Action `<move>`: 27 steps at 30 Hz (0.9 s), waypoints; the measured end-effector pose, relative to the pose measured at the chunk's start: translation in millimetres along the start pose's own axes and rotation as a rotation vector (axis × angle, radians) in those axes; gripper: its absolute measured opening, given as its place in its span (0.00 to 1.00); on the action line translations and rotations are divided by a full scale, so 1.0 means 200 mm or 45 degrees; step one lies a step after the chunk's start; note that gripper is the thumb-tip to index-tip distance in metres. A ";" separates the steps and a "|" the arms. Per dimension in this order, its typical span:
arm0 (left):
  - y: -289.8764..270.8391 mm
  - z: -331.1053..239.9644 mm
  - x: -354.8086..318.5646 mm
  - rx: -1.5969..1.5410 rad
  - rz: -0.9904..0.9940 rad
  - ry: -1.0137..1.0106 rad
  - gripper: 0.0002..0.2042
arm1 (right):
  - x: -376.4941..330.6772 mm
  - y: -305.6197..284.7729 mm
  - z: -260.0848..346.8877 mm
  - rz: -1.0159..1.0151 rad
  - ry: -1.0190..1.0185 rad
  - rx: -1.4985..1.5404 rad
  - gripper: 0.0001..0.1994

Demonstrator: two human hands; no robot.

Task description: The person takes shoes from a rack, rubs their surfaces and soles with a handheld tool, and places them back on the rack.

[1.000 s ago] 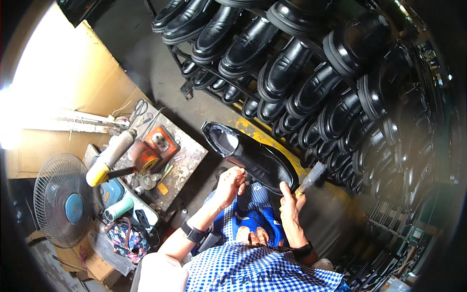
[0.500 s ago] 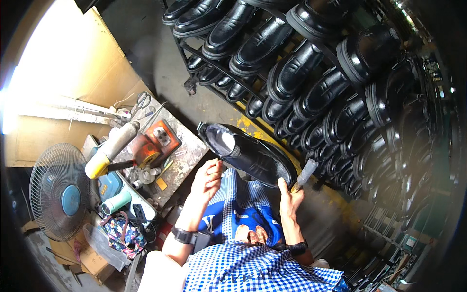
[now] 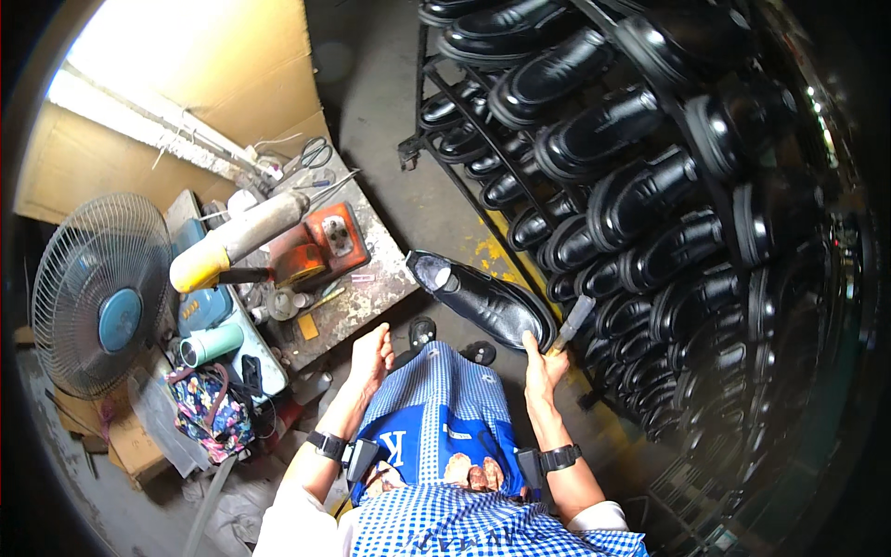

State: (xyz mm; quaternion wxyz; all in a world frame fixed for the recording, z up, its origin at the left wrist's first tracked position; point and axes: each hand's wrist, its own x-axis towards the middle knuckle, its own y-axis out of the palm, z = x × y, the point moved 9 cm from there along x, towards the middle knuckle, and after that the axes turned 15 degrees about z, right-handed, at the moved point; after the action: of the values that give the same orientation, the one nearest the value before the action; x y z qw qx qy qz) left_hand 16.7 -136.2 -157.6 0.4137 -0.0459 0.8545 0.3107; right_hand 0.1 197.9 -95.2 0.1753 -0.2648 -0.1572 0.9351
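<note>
A black leather shoe (image 3: 487,302) is held out in front of me, its toe toward the right and its opening toward the left. My right hand (image 3: 545,364) is closed at the toe, thumb on the upper. The same hand also grips a tool (image 3: 577,320) with a grey, blade-like end and a yellowish handle, which points up beside the toe. My left hand (image 3: 373,353) is closed, apart from the shoe, below its heel end. What its fingers hold, if anything, is hidden.
A rack (image 3: 534,172) full of black shoes fills the right. At left stands a worn workbench (image 3: 371,302) with a hot-air gun (image 3: 243,239), an orange-red device (image 3: 339,237), scissors (image 3: 316,153) and a green cup (image 3: 212,344). A fan (image 3: 121,316) and a floral bag (image 3: 212,413) are beside it.
My left hand has come away from the shoe's side. The right hand still holds the shoe and the tool. My view has shifted, so the bench and rack sit farther right.
</note>
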 end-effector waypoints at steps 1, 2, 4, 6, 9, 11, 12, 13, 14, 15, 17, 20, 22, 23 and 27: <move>-0.07 0.03 -0.01 -0.062 -0.071 -0.008 0.14 | 0.01 0.04 0.09 -0.050 -0.135 -0.025 0.18; -0.14 0.06 -0.02 -0.062 -0.134 -0.015 0.15 | 0.04 0.09 0.08 -0.031 -0.134 -0.107 0.21; -0.25 0.12 -0.03 -0.022 -0.156 -0.011 0.15 | 0.08 0.19 0.12 0.007 -0.143 -0.203 0.24; -0.33 0.17 -0.05 0.067 -0.184 -0.020 0.16 | 0.11 0.29 0.23 -0.013 -0.245 -0.318 0.26; -0.43 0.24 -0.08 0.055 -0.202 -0.014 0.17 | 0.19 0.46 0.25 0.049 -0.223 -0.482 0.27; -0.50 0.29 -0.09 0.039 -0.245 -0.004 0.17 | 0.23 0.57 0.30 0.062 -0.255 -0.569 0.27; -0.53 0.30 -0.10 0.024 -0.271 -0.004 0.16 | 0.26 0.61 0.32 0.060 -0.314 -0.552 0.27; -0.55 0.31 -0.10 0.010 -0.296 -0.003 0.16 | 0.28 0.65 0.34 0.057 -0.372 -0.532 0.27; -0.57 0.32 -0.11 0.004 -0.320 0.001 0.16 | 0.30 0.69 0.35 0.043 -0.404 -0.535 0.27; -0.61 0.33 -0.12 -0.013 -0.343 0.008 0.16 | 0.30 0.76 0.40 0.060 -0.368 -0.637 0.26; -0.65 0.36 -0.13 -0.043 -0.393 0.010 0.16 | 0.31 0.85 0.49 0.069 -0.409 -0.657 0.26; -0.69 0.38 -0.14 -0.075 -0.429 0.022 0.16 | 0.31 0.96 0.61 0.017 -0.519 -0.657 0.25; -0.71 0.39 -0.15 -0.103 -0.443 0.039 0.16 | 0.33 1.04 0.64 0.042 -0.540 -0.637 0.25; -0.72 0.40 -0.15 -0.119 -0.452 0.043 0.16 | 0.34 1.07 0.66 0.052 -0.553 -0.619 0.25; -0.75 0.42 -0.15 -0.172 -0.488 0.043 0.16 | 0.33 1.16 0.79 0.058 -0.654 -0.507 0.25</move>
State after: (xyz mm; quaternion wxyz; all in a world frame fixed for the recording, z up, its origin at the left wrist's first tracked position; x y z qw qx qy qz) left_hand 143.4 -214.3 -247.7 0.4470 -0.2403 0.8142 0.2821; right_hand -196.5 -13.9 -85.8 0.0536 -0.0526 -0.3703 0.9259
